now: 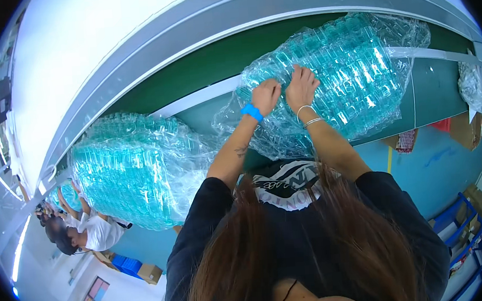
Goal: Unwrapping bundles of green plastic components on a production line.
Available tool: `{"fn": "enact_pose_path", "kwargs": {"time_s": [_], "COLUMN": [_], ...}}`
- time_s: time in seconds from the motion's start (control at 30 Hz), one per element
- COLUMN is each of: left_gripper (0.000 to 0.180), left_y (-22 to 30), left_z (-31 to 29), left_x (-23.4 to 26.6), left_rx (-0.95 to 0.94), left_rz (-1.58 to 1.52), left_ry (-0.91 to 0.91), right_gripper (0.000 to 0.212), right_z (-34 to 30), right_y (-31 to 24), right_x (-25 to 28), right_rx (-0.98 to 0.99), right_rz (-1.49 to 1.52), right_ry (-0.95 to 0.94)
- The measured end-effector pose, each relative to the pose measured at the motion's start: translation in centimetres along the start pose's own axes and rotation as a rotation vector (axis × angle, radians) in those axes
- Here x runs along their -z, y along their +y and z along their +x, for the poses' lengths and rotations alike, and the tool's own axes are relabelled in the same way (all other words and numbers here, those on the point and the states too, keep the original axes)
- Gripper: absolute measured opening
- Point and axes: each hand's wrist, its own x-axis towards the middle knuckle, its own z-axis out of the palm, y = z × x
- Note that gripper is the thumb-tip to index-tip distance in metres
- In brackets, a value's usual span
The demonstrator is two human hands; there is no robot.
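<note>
A large clear plastic bag [354, 73] lies in front of me, packed with rows of see-through teal plastic containers whose exact kind I cannot make out. Both of my hands rest at its left end. My left hand [266, 96], with a blue band at the wrist, has its fingers curled closed on the loose film. Close beside it, my right hand [301, 87], wearing pale bracelets, lies on the bag with fingers stretched and slightly apart. To the left, a second bag [135, 170] of the same teal containers sits with its crumpled film toward me.
The bags lie on a green work surface [189, 69] with a pale strip along it and a metal rail behind. People [97, 229] work farther left. Cardboard boxes [149, 272] and blue bins stand below. A blue rack [473, 228] is at lower right.
</note>
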Motion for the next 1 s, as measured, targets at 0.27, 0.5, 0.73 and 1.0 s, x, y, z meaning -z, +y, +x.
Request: {"fn": "enact_pose_path", "kwargs": {"time_s": [0.27, 0.5, 0.73, 1.0], "left_gripper": [0.018, 0.018, 0.025, 0.018], "left_y": [1.3, 0.5, 2.4, 0.2], "left_z": [-4.6, -3.9, 2.3, 6.0], "left_x": [0.1, 1.8, 4.0, 2.9], "left_rx": [0.652, 0.742, 0.123, -0.094], "left_rz": [-1.035, -1.044, 0.14, 0.424], "left_ry": [0.38, 0.342, 0.029, -0.509], "right_gripper": [0.032, 0.033, 0.034, 0.028], "right_z": [0.1, 0.0, -0.1, 0.1], "right_y": [-0.1, -0.1, 0.0, -0.2], "right_x": [0.1, -0.1, 0.2, 0.2], "right_rx": [0.025, 0.026, 0.039, 0.022], "right_rz": [-0.046, -0.016, 0.071, 0.082], "right_ry": [-0.028, 0.018, 0.026, 0.04]}}
